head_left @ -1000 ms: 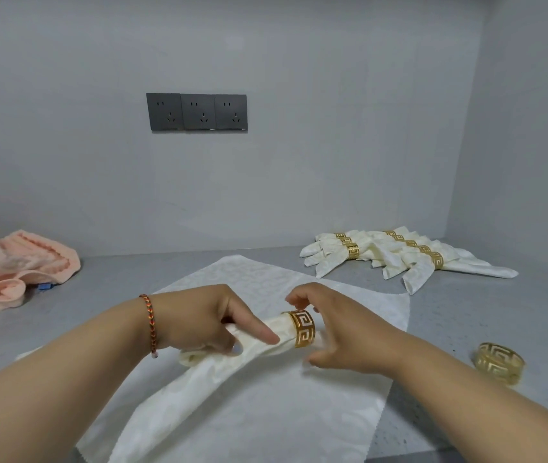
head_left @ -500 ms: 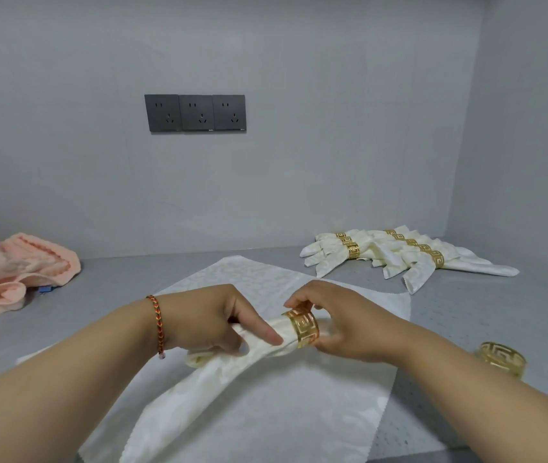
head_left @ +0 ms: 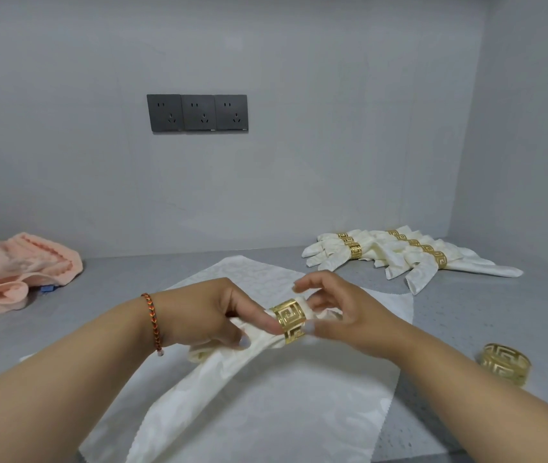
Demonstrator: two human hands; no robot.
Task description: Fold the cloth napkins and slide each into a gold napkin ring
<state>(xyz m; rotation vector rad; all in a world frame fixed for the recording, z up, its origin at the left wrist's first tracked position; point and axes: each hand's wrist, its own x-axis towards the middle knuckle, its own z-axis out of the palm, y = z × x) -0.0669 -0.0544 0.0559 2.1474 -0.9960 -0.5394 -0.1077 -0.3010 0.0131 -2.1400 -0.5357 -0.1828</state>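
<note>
Right hand fingers now splayed — ring

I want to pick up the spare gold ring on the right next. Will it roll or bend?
The spare ring rests on its flat rim, so it probably stays put. Tipped on its side, it would likely roll. It looks like cut-out metal: probably stiff and light.

Pink towel bunched far left on grey counter; 3 dark wall sockets.
</note>
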